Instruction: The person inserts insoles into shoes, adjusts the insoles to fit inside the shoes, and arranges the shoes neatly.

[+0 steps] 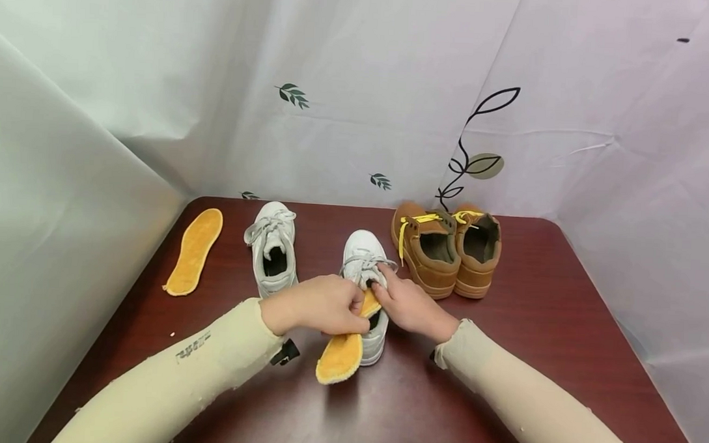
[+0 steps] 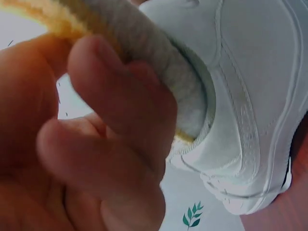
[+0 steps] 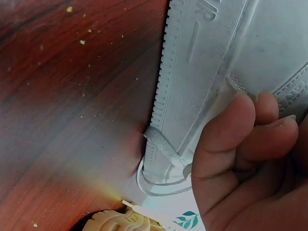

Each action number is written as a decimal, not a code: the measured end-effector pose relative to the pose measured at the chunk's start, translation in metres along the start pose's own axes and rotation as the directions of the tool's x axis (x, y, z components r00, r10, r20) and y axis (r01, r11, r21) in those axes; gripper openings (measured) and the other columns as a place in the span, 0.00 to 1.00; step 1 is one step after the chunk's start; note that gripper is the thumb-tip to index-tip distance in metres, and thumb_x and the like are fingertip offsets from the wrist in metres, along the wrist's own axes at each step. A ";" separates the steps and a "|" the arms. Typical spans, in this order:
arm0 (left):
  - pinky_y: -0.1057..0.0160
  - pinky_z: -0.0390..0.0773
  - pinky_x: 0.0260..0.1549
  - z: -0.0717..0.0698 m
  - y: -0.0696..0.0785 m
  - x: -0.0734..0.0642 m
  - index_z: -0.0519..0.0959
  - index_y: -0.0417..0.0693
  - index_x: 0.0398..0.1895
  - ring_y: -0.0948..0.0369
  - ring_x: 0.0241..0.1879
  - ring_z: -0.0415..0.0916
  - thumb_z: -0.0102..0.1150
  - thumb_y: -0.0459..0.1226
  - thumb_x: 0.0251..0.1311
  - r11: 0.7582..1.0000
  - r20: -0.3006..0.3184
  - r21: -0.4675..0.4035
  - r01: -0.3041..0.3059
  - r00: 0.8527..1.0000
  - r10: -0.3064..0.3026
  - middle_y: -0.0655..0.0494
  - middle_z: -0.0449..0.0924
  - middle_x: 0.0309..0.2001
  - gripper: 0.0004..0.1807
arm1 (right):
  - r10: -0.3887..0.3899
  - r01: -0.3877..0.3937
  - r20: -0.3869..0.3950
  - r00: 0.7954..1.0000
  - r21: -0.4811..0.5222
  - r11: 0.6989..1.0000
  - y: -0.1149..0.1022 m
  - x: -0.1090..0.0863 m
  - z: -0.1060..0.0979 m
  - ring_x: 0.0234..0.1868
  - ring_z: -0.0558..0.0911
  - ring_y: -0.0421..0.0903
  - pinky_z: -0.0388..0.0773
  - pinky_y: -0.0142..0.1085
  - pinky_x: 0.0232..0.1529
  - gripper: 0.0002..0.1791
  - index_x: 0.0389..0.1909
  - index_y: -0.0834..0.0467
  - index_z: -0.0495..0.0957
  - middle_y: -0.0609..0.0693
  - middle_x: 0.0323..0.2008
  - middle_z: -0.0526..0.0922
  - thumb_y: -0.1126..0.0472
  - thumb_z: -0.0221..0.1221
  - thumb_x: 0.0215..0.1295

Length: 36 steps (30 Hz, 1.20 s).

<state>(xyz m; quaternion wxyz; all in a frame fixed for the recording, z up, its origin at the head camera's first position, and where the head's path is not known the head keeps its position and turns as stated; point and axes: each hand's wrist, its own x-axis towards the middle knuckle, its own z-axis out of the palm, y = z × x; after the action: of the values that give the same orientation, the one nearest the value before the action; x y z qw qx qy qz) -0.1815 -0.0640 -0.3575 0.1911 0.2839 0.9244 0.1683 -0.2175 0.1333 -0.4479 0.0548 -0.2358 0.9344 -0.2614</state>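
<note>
A white lace-up sneaker point(image 1: 362, 242) stands in the middle of the table, toe pointing away from me. My left hand point(image 1: 325, 304) pinches a yellow fuzzy insole point(image 1: 341, 360) between thumb and fingers. The insole's front part enters the sneaker's opening, while its heel end sticks out toward me. In the left wrist view, its pale underside point(image 2: 159, 53) lies against the sneaker's collar point(image 2: 208, 89). My right hand point(image 1: 413, 307) holds the sneaker by the tongue and collar, its curled fingers point(image 3: 226, 122) against the side. The insole's tip is hidden inside.
Another white sneaker point(image 1: 274, 245) stands to the left, with a second yellow insole point(image 1: 194, 252) flat near the table's left edge. Two brown shoes point(image 1: 437, 276) with yellow laces stand at the back right. White curtains surround the dark red table point(image 1: 539, 306); small crumbs dot its surface.
</note>
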 end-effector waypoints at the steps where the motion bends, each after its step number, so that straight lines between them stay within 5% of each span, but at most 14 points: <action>1: 0.65 0.69 0.20 0.000 0.000 0.000 0.72 0.58 0.15 0.66 0.16 0.71 0.61 0.47 0.56 1.000 -0.007 -0.012 -0.014 1.000 0.014 0.67 0.69 0.12 0.15 | 0.002 -0.002 -0.001 1.000 -0.001 1.000 0.000 0.000 0.000 0.48 0.86 0.57 0.81 0.52 0.51 0.31 0.75 0.62 0.59 0.68 0.50 0.83 0.50 0.45 0.78; 14: 0.65 0.72 0.25 0.009 -0.002 0.010 0.76 0.58 0.18 0.64 0.22 0.72 0.62 0.42 0.57 0.999 -0.086 -0.048 0.009 0.996 -0.014 0.65 0.74 0.17 0.11 | 0.057 -0.057 -0.011 0.998 -0.015 0.998 -0.002 -0.002 0.000 0.45 0.86 0.57 0.81 0.52 0.48 0.31 0.75 0.61 0.59 0.66 0.45 0.85 0.50 0.46 0.78; 24: 0.67 0.63 0.20 0.018 -0.008 0.024 0.67 0.58 0.10 0.66 0.17 0.63 0.61 0.40 0.52 0.996 -0.134 -0.070 0.048 0.989 -0.057 0.67 0.61 0.12 0.17 | 0.074 -0.074 -0.009 0.997 -0.005 0.997 -0.003 -0.001 0.002 0.42 0.86 0.54 0.82 0.51 0.45 0.32 0.75 0.60 0.60 0.65 0.42 0.85 0.49 0.45 0.77; 30: 0.63 0.64 0.16 0.018 -0.003 0.022 0.67 0.58 0.08 0.64 0.15 0.64 0.60 0.50 0.54 0.992 -0.107 0.044 0.119 0.988 -0.113 0.66 0.60 0.10 0.21 | 0.070 -0.070 -0.004 0.998 -0.036 0.997 -0.005 -0.001 0.002 0.46 0.86 0.55 0.81 0.51 0.49 0.32 0.75 0.61 0.59 0.65 0.48 0.84 0.48 0.45 0.78; 36: 0.57 0.71 0.19 0.016 0.008 0.016 0.74 0.58 0.14 0.60 0.23 0.74 0.53 0.68 0.56 0.970 -0.056 0.166 0.177 0.984 -0.170 0.61 0.75 0.19 0.28 | 0.042 -0.043 -0.020 0.999 -0.050 0.998 -0.006 -0.001 0.001 0.45 0.86 0.57 0.81 0.53 0.49 0.31 0.74 0.61 0.59 0.66 0.47 0.84 0.49 0.45 0.78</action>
<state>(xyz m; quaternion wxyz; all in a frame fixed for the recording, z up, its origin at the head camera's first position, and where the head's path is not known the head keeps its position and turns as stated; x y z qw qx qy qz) -0.1826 -0.0450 -0.3724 0.1610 0.2137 0.9605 0.0769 -0.2136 0.1288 -0.4461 0.0456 -0.2148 0.9460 -0.2385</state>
